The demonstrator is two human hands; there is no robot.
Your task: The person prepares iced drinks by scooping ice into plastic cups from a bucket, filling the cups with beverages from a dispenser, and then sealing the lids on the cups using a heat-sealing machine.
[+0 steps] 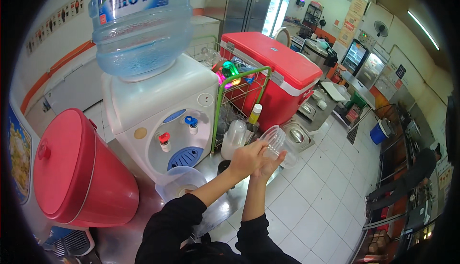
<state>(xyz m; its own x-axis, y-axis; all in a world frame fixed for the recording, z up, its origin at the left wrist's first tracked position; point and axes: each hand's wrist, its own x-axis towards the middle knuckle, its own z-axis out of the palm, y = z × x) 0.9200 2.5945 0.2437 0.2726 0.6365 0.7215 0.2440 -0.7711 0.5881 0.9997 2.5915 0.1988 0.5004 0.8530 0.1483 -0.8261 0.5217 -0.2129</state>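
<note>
Out in front of me, both my hands are at a nested stack of clear plastic cups. My left hand has its fingers closed at the near side of the cups. Below them, my right hand curls around the underside, its thumb up along the cups. The clear plastic makes it hard to tell how many cups are nested. Close by to the left stand a whitish translucent bottle and a bottle with yellow contents and a white cap. A translucent plastic pitcher stands beneath my left forearm.
A white water dispenser carries a large blue water jug. Left of it is a red lidded bucket. A green wire rack and red cooler box stand behind my hands. Far right, another person bends near a counter.
</note>
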